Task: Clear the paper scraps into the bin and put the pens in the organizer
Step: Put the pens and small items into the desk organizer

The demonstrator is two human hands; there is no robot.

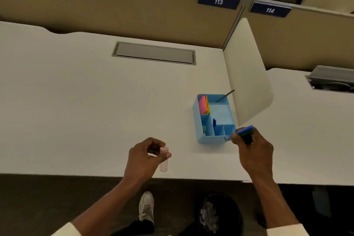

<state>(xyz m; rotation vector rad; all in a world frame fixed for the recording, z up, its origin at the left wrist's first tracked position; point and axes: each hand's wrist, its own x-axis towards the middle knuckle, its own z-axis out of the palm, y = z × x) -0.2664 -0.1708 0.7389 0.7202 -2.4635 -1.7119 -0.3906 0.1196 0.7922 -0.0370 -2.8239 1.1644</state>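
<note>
A light blue organizer with several compartments stands on the white desk, right of centre. It holds pink and orange sticky notes, a thin dark pen leaning out at the back, and a blue pen upright in the middle. My right hand is at the organizer's front right corner, shut on a bundle of blue and green pens. My left hand hovers over the desk's front edge, gripping a pale pink marker. Under the desk stands a black bin with crumpled paper inside.
A white divider panel rises just right of the organizer. A grey cable hatch is set in the desk at the back. A second desk lies to the right with an open cable tray. My shoe is beside the bin.
</note>
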